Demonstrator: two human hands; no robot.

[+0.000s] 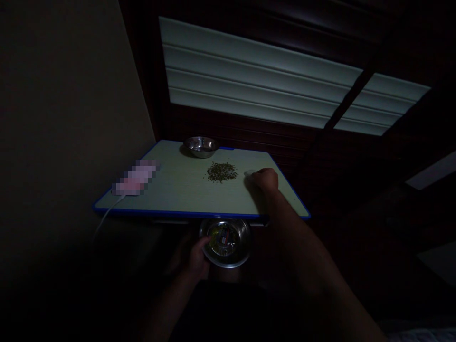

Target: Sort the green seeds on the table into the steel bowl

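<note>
A loose heap of small greenish-brown beans or grains (221, 172) lies spread on the pale tabletop (185, 190), which has a blue rim. To the right of the heap is my right hand (266, 179), closed on a small whitish, see-through piece (250, 174) whose kind I cannot make out. My left hand (200, 254) grips the side of a shiny metal bowl (244, 254) just below the table's near edge. Inside this bowl, something greenish and a packet-like patch show, though too dark to name.
A second metal bowl (201, 148) stands at the table's far edge. On the left lies a blurred-out pinkish object (135, 179) with a white cable (109, 210) hanging over the edge. Behind the table rises a dark wooden door with pale slats (256, 80); a wall (71, 95) is at left.
</note>
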